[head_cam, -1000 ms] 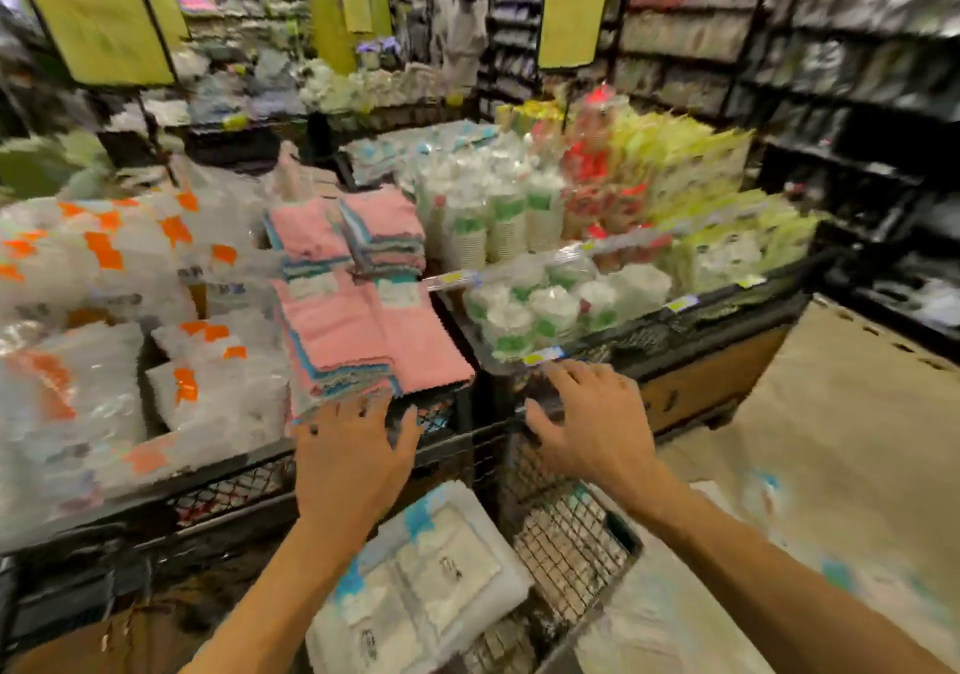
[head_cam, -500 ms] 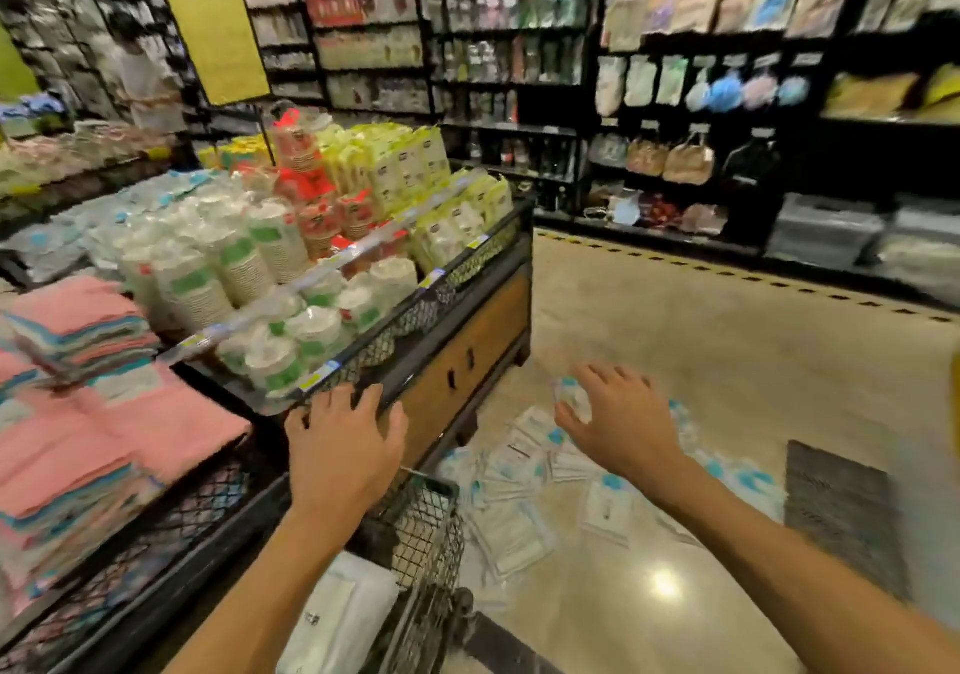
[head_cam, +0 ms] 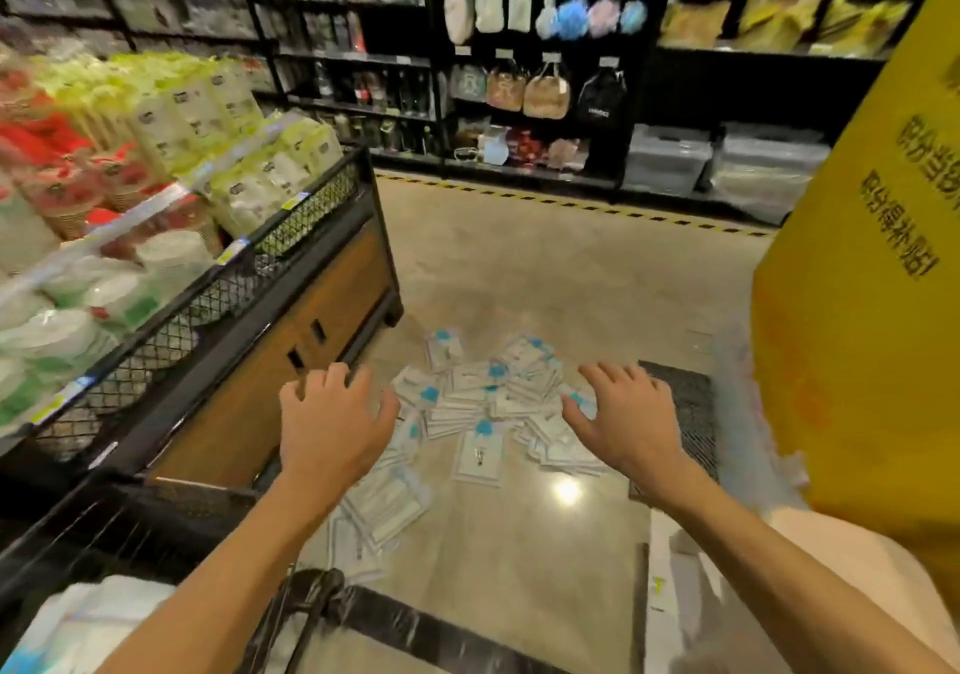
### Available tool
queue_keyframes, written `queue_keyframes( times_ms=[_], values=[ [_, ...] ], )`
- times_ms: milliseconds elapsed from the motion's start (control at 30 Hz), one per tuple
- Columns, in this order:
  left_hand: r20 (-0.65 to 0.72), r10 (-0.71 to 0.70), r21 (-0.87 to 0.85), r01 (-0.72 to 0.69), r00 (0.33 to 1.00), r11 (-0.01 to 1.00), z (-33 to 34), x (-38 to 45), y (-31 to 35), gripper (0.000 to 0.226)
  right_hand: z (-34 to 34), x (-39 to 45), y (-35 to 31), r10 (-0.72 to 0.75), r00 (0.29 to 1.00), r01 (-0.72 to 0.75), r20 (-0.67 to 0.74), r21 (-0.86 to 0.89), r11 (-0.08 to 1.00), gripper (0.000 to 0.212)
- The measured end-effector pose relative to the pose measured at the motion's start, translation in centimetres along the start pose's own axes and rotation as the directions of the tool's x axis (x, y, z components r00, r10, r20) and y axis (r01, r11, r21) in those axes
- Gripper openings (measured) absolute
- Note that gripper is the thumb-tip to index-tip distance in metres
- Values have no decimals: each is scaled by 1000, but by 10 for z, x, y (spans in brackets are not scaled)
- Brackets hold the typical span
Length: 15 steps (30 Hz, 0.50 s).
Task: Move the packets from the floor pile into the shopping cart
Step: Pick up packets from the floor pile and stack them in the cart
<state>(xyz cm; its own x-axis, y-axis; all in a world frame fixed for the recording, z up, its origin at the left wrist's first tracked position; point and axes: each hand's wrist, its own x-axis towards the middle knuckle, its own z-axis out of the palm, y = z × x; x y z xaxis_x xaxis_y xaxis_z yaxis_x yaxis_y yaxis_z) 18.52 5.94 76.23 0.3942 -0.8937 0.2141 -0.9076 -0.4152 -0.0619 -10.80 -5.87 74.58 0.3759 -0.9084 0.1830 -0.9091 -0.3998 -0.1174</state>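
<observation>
Both hands, the left hand (head_cam: 332, 426) and right hand (head_cam: 626, 421), hover spread and empty above the packets (head_cam: 488, 403) piled on the floor (head_cam: 519, 278); gathering several squarely together should ease lifting them to the shopping cart (head_cam: 156, 522), near left.

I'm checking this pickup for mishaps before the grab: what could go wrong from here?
1. The packets lie overlapped and loosely fanned on the glossy floor; a two-handed scoop with the left hand and right hand may let some slide out.
2. The display stand sits close beside the left hand, so a knock is possible.
3. Packets nearest the person could be stepped on.
</observation>
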Motion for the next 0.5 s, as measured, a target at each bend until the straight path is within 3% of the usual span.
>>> queue_keyframes(
  times_ms=[300, 500],
  values=[
    [115, 121, -63, -115, 986, 991, 64, 89, 69, 55, 43, 56, 67, 137, 985, -136, 108, -19, 991, 53],
    [273, 252, -107, -231, 929, 967, 134, 184, 102, 66, 92, 129, 80, 270, 950, -259, 155, -90, 962, 50]
  ],
)
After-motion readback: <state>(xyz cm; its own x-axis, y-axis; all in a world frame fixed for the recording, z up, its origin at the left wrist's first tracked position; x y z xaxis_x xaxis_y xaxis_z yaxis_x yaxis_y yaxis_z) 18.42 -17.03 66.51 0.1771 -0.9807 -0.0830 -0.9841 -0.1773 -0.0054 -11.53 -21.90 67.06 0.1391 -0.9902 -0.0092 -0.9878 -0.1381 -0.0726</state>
